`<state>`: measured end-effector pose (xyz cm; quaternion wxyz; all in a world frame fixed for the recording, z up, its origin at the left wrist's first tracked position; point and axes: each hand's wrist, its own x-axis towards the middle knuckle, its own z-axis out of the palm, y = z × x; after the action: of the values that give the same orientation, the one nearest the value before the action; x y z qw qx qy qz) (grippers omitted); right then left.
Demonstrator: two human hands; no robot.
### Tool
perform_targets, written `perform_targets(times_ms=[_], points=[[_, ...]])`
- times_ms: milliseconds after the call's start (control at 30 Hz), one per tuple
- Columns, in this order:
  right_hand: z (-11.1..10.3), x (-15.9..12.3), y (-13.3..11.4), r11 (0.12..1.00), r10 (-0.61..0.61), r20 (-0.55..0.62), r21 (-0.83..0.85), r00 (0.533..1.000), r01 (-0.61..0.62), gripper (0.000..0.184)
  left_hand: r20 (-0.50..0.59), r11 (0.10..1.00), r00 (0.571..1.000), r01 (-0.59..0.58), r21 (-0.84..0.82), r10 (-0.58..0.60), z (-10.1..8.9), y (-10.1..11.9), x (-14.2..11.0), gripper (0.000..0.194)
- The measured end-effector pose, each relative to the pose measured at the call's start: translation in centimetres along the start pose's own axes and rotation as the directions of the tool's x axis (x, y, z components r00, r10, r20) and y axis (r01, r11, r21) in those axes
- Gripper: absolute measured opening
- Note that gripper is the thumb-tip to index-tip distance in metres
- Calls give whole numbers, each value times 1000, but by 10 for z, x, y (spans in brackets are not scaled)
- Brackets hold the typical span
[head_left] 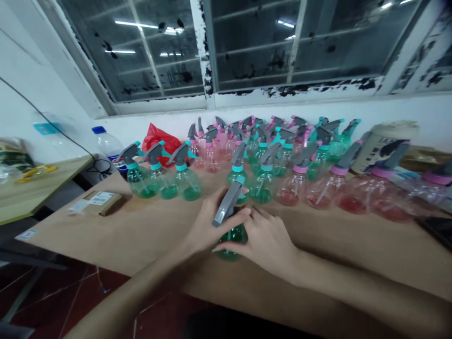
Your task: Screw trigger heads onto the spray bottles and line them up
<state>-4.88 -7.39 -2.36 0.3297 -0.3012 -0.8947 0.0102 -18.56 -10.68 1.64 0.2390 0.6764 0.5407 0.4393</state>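
Observation:
A green spray bottle (231,252) with a grey and teal trigger head stands upright near the front of the table, between my two hands. My left hand (208,216) is closed around the neck and trigger head. Lower down, my right hand (268,240) wraps the bottle's body from the right, its thumb across the front. Just behind stands another green spray bottle (237,176). To its right is a green spray bottle (264,186), then a pink spray bottle (289,188). My fingers on the far side of the held bottle are partly hidden.
Several green bottles (189,183) stand at the left, with more pink and green ones crowded along the wall. A red plastic bag (160,143), a blue-capped bottle (109,143) and a flat cardboard box (106,203) are on the left. A printed bag (383,146) stands at the right.

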Motion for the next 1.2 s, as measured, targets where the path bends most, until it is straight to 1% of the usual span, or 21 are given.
perform_targets(times_ms=[67,100,167,233,300,367,400,467,567,700,867,1033,1200], points=[[-6,-11,10,1000,-10,8,-24,1000,10,74,-37,1000,999,-25,-3,25,15,1,2,27],[-10,-16,16,999,-29,21,-23,999,30,75,-54,999,998,-45,8,46,22,1,4,26],[-17,-26,34,996,-94,67,4,993,94,71,-60,995,994,-92,27,94,33,2,8,29],[-24,-38,57,988,-152,132,34,980,149,64,-35,993,992,-119,25,119,42,4,14,33],[-30,-51,84,990,-140,187,43,972,134,59,-15,991,992,-128,26,128,49,6,22,36],[-35,-66,111,995,-95,226,32,969,90,56,-1,991,992,-127,27,127,56,7,31,34],[-36,-73,124,998,-67,257,32,964,61,53,7,992,992,-125,25,125,59,7,35,31],[-38,-85,145,999,-32,281,35,959,23,46,25,993,993,-119,13,118,65,7,43,21],[-37,-97,165,999,-9,287,43,958,-4,43,49,993,992,-120,-4,120,73,7,53,9],[-29,-102,178,999,-20,276,43,961,8,43,80,985,982,-171,22,169,78,12,63,4],[-21,-106,184,999,-39,276,30,960,32,40,85,978,976,-203,39,200,78,17,66,11],[-22,-106,184,999,-44,285,20,957,40,37,85,976,973,-215,19,213,76,17,64,12],[-23,-105,185,998,-52,278,46,959,40,32,99,976,972,-216,4,214,77,19,67,10]])
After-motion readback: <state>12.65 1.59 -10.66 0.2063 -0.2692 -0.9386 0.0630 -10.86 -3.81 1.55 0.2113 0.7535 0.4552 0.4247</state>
